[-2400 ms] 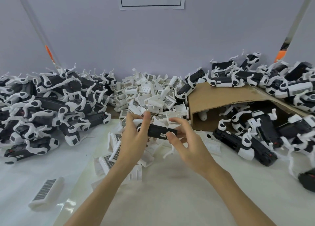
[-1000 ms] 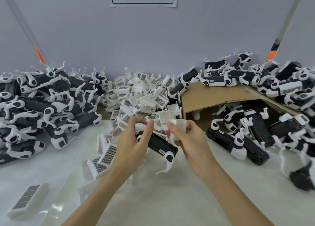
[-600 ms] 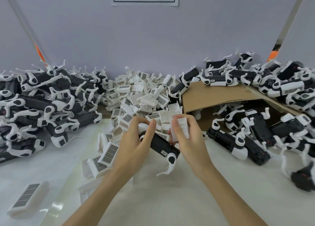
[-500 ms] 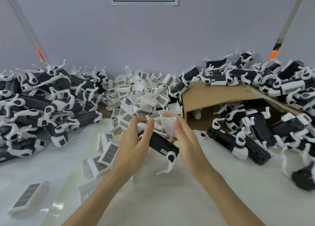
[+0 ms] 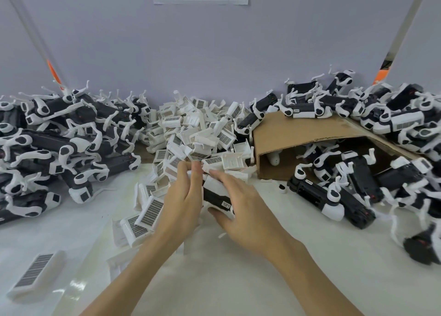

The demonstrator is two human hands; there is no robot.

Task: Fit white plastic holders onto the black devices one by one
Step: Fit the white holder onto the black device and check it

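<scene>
Both hands meet over one black device (image 5: 216,197) at the middle of the white table (image 5: 238,280). My left hand (image 5: 182,203) grips its far end, fingers wrapped over the top. My right hand (image 5: 241,208) holds the device from the right, with a white plastic holder (image 5: 214,185) lying on the device under its fingers and its thumb underneath. Most of the device is hidden between the hands. A heap of loose white holders (image 5: 195,132) lies just behind the hands.
A pile of black devices with white holders (image 5: 59,139) fills the left side. At the right, an open cardboard box (image 5: 298,134) on its side spills black devices (image 5: 334,191), with others stacked on top and behind. A single white holder (image 5: 35,272) lies at the near left.
My right hand brought a white holder from the heap down onto the black device, and now lies over it. My left hand kept its grip on the device's far end.
</scene>
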